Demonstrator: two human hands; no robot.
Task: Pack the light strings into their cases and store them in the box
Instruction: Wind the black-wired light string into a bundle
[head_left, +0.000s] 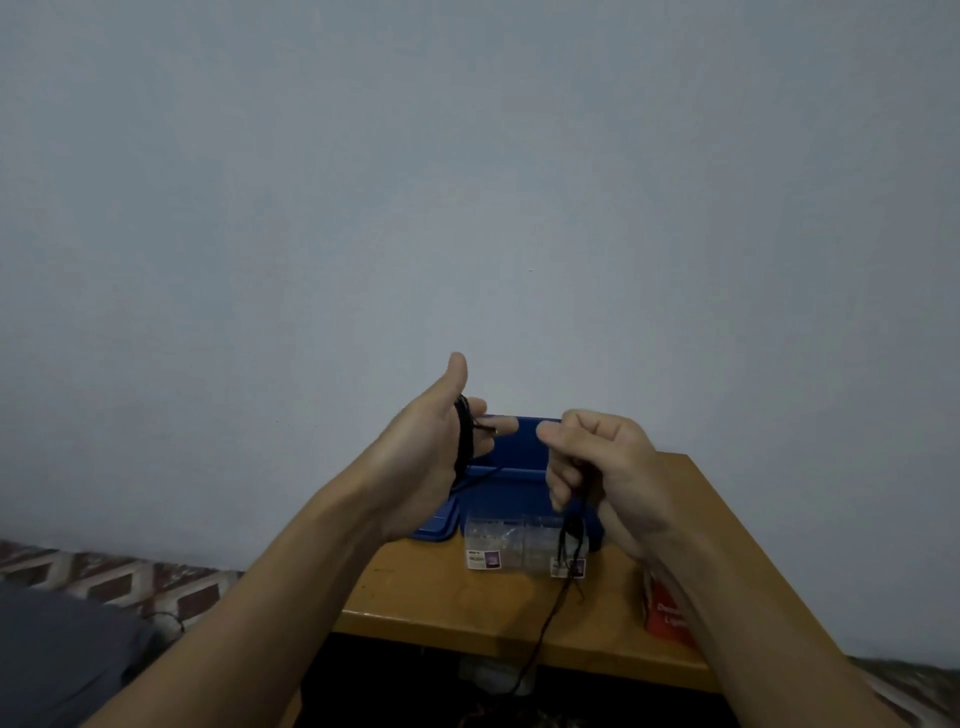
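I saw a brown table (431, 597) low in the middle, a plain wall (467, 182) behind, and a zigzag cloth (130, 577) lower left.

Your right forearm (737, 608) hides part of the red carton (667, 621), its print blurred. The case labels (483, 559) are too small to read. The light string (570, 535) vanishes into darkness below the worktop (441, 608).

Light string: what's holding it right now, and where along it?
Both hands. The light string is coiled around the left hand, between thumb and fingers; the right hand grips the loose run, whose tail hangs past the table edge.
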